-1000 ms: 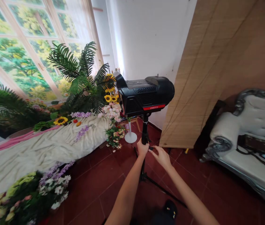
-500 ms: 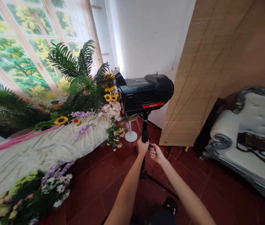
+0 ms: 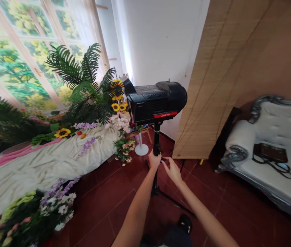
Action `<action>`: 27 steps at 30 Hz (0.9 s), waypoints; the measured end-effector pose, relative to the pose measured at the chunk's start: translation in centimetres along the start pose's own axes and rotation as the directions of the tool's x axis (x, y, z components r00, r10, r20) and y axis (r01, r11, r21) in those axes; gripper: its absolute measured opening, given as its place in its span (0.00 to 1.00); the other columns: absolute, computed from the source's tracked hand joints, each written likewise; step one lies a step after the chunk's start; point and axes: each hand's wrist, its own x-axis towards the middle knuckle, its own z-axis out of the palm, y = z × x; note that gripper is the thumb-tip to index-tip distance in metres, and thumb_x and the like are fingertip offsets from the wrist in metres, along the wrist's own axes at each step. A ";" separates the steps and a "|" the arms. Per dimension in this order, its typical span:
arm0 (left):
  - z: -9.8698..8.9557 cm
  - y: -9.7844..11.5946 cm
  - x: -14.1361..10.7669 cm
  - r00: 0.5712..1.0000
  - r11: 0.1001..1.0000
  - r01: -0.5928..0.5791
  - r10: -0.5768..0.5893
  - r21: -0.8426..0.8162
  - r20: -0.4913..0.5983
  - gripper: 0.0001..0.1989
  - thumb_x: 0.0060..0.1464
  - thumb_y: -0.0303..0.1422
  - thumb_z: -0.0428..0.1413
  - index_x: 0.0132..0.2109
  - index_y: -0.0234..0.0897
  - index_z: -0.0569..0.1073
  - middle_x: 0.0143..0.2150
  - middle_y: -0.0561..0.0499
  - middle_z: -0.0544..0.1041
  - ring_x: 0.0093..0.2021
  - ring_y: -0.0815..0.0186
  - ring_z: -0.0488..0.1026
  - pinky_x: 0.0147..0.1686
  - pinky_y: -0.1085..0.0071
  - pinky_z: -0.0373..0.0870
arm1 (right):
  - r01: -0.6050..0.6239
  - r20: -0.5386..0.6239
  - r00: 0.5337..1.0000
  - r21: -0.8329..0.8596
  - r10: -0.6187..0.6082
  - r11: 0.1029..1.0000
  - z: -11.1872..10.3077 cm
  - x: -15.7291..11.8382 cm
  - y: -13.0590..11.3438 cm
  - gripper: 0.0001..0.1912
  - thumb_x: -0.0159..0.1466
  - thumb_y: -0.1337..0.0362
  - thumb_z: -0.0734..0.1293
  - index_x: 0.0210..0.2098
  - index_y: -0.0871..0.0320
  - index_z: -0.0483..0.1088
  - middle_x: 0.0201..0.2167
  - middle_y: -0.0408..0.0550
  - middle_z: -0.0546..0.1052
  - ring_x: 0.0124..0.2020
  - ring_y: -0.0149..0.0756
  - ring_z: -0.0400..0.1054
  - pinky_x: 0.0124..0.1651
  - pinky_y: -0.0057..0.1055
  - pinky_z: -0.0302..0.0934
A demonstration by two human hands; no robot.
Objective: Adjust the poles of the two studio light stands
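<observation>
A black studio light (image 3: 158, 101) with a red "ZHEYU" label sits on top of a black light stand (image 3: 157, 140). My left hand (image 3: 155, 160) is wrapped round the stand's pole, below the lamp. On the pole's right side, my right hand (image 3: 171, 169) pinches a small dark knob (image 3: 162, 159) between thumb and fingers; the fingertips partly cover it. The stand's legs spread over the red tiled floor below my hands.
At left, a cream cloth (image 3: 88, 157) carries flowers and fruit, with a palm plant (image 3: 83, 75) behind. A white round base (image 3: 141, 149) stands beyond the stand. Right are a bamboo blind (image 3: 199, 85) and a white sofa (image 3: 276, 127) with a brown bag (image 3: 271, 153).
My right hand has turned at the knob, its fingers going from curled to straighter. The left hand keeps its grip on the pole. The view has shifted slightly right.
</observation>
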 end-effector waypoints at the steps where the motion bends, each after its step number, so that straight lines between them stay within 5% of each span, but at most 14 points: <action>1: 0.0 -0.1 0.0 1.000 1.000 0.004 -0.004 0.007 0.004 0.12 0.41 0.27 0.51 0.36 0.35 0.73 0.29 0.49 0.76 0.29 0.66 0.73 0.31 0.71 0.70 | 0.005 -0.006 1.000 -0.015 -0.005 1.000 0.0 0.0 0.1 0.20 0.63 0.49 0.56 0.47 0.53 0.65 0.43 0.49 0.74 0.38 0.38 0.70 0.37 0.31 0.63; 5: 0.0 0.0 -0.1 0.999 0.999 0.036 -0.036 0.038 0.002 0.12 0.43 0.29 0.53 0.38 0.35 0.73 0.28 0.49 0.76 0.30 0.65 0.74 0.32 0.71 0.70 | 0.014 0.021 1.000 -0.097 -0.012 0.995 -0.4 0.6 0.4 0.18 0.63 0.49 0.57 0.45 0.50 0.67 0.40 0.45 0.76 0.38 0.37 0.72 0.35 0.28 0.61; 11: -0.1 0.1 -0.2 1.000 0.997 0.021 -0.020 0.069 -0.019 0.11 0.45 0.31 0.53 0.38 0.35 0.72 0.28 0.50 0.76 0.29 0.66 0.73 0.33 0.71 0.69 | -0.131 0.049 0.989 -0.145 0.139 0.981 -0.4 1.3 0.2 0.18 0.63 0.47 0.55 0.35 0.50 0.70 0.31 0.42 0.78 0.32 0.37 0.73 0.27 0.24 0.54; 21: -1.8 1.3 -0.8 0.982 0.997 0.073 -0.072 0.000 0.173 0.14 0.49 0.38 0.57 0.41 0.35 0.70 0.33 0.47 0.76 0.35 0.64 0.75 0.38 0.68 0.70 | -0.220 -0.011 0.973 -0.335 0.229 0.916 0.4 0.5 -0.8 0.22 0.64 0.45 0.53 0.41 0.52 0.69 0.30 0.47 0.77 0.30 0.35 0.69 0.30 0.25 0.52; 27: -4.3 1.0 -3.1 0.977 0.995 -0.048 0.066 -0.092 0.203 0.18 0.52 0.41 0.53 0.47 0.37 0.67 0.46 0.44 0.73 0.47 0.66 0.71 0.49 0.67 0.66 | -0.279 -0.027 0.959 -0.287 0.283 0.916 1.0 0.1 -1.0 0.24 0.64 0.44 0.51 0.43 0.53 0.68 0.31 0.49 0.75 0.30 0.35 0.68 0.30 0.25 0.51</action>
